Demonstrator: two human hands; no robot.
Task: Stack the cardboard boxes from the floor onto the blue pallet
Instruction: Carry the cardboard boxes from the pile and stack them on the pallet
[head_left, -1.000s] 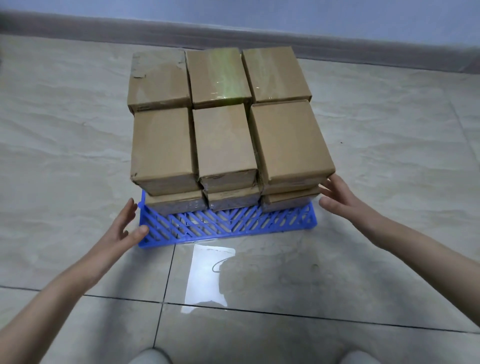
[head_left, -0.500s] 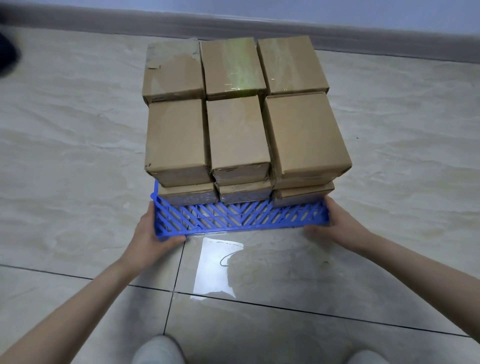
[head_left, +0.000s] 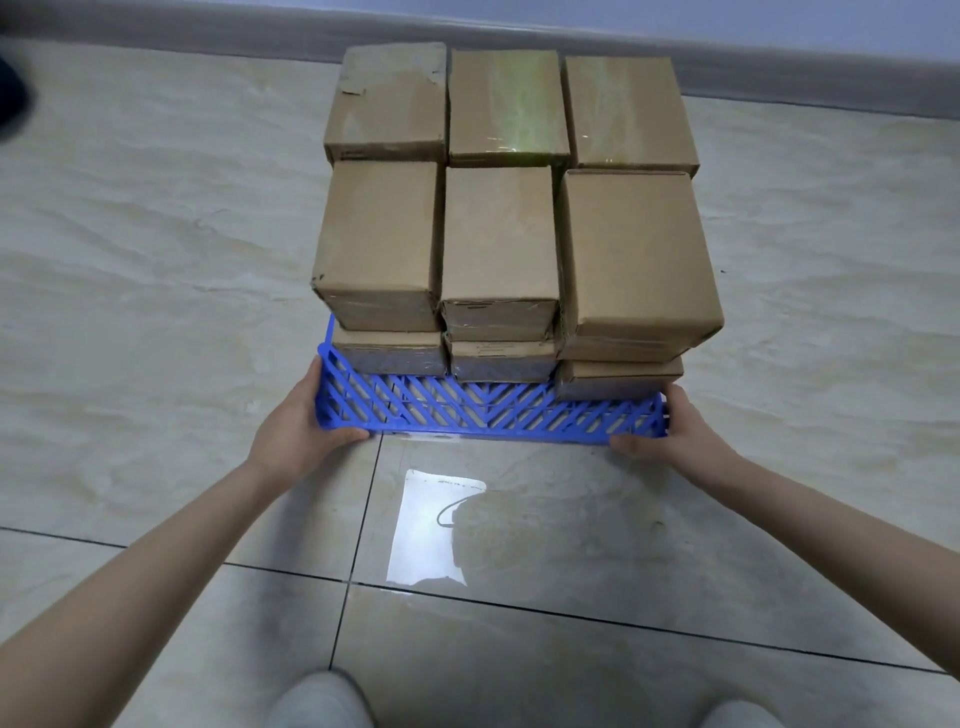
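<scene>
I'm just in some plain indoor room, can't pin it down more: glossy marble-look floor tiles (head_left: 156, 270) with dark grout lines (head_left: 571, 615), a grey baseboard (head_left: 208, 31), and a pale bluish wall (head_left: 779, 21) behind it.

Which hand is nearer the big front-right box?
Right. The right hand grips the pallet at its front right corner, just below that box. The left hand grips the front left corner, at the pallet's other end.
</scene>
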